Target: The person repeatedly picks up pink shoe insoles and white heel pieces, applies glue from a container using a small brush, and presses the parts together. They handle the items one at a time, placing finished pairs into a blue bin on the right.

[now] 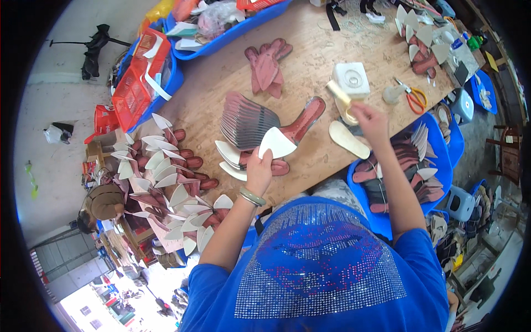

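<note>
My left hand (pixel 259 171) is closed on a dark red insole-shaped shoe piece (pixel 303 122), gripping the white pointed toe piece (pixel 276 143) at its near end. My right hand (pixel 371 123) is closed around a pale, cream brush-like tool (pixel 338 91), blurred, beside a white square container (pixel 351 79) with a round opening. A cream sole-shaped piece (pixel 348 140) lies just below that hand. Left of the held piece, a fanned stack of dark red pieces (pixel 249 119) is spread on the table. More white-tipped pieces (pixel 229 152) lie partly behind my left hand.
Many white-tipped shoe pieces (pixel 166 160) crowd the table's left side. Orange-handled scissors (pixel 416 100) and a small clear jar (pixel 391 94) stand right. A blue basin (pixel 442 160) of shoe pieces sits by my right arm. Red baskets (pixel 135 94) are at far left.
</note>
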Demonstrator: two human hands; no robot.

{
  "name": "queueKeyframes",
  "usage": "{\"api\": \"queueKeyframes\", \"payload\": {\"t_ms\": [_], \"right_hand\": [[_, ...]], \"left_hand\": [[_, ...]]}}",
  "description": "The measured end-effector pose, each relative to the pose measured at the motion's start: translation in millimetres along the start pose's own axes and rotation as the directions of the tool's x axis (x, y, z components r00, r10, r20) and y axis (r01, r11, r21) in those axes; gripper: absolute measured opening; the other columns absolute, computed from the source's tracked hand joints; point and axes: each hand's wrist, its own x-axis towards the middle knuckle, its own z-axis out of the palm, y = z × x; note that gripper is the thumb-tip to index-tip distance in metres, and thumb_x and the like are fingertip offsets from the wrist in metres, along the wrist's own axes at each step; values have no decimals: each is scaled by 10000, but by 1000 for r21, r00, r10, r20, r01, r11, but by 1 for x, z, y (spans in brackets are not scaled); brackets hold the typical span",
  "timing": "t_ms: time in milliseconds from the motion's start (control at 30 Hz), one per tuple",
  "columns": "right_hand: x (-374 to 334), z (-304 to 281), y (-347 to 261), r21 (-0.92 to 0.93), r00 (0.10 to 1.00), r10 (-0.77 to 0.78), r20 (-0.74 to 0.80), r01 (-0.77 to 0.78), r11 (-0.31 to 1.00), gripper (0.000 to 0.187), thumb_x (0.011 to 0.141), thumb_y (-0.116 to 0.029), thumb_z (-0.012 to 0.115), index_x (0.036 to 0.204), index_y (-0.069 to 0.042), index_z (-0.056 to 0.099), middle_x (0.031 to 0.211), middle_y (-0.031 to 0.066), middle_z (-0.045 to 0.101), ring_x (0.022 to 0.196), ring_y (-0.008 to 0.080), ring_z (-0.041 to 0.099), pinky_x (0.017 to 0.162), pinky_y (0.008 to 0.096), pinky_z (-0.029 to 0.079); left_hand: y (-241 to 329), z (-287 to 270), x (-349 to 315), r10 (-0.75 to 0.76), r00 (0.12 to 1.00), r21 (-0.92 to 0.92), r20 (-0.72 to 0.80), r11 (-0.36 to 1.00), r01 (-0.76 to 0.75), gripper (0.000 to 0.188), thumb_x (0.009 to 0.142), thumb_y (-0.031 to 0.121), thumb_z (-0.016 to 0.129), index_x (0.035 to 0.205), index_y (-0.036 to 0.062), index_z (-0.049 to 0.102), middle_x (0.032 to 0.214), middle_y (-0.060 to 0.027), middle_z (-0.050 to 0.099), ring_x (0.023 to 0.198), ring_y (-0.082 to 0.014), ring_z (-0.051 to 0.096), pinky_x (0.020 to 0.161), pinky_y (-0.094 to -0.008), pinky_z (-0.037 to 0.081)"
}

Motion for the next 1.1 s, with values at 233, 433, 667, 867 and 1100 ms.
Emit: {"api": "queueKeyframes", "payload": {"t_ms": [233, 433, 667, 867, 1100], "right_hand": [[-41, 70, -55, -45, 944, 64, 323, -53, 998, 240, 812, -246, 694, 990, -88, 721, 771, 112, 701, 633, 109, 622, 581, 275, 479], [-25, 65, -85, 456, 815, 274, 510, -527, 717, 244, 865, -150, 660, 1071, -20, 684, 842, -19, 659, 642, 60, 550, 555, 216, 418], [-32, 24, -67, 481, 844, 424, 327, -535, 695, 239, 885, -129, 640, 1085, 0, 666, 631, -99, 477, 496, -11, 347, 436, 173, 215], [-50, 3, -43, 555, 876, 447, 179, -465, 689, 244, 888, -117, 632, 1096, 10, 654, 586, -95, 457, 453, -11, 312, 411, 178, 189], [-58, 0, -43, 543, 856, 507, 99, -473, 694, 246, 903, -82, 588, 1106, 48, 634, 549, -81, 415, 433, 4, 295, 401, 190, 194]], "left_hand": [[9, 15, 11, 35, 999, 33, 27, 999, -36, 292, 980, 190, 431, 1150, -45, 468, 935, -128, 633, 705, -187, 670, 578, -248, 528], [13, 4, 36, 77, 997, 29, -29, 997, -76, 284, 975, 186, 420, 1134, -44, 471, 880, -135, 640, 701, -188, 667, 581, -271, 545], [97, -46, 124, 563, 789, 735, -247, 639, -226, 263, 948, 166, 418, 1080, -49, 492, 889, -213, 621, 718, -310, 638, 658, -402, 521], [132, -43, 206, 651, 725, 901, -226, 423, -100, 292, 937, 177, 402, 1099, -54, 474, 1035, -278, 556, 914, -442, 572, 827, -512, 462], [16, 34, 274, 531, 845, 968, 63, 174, -181, 283, 868, 102, 477, 1124, -12, 518, 1037, -231, 525, 957, -377, 563, 818, -448, 467]]}}
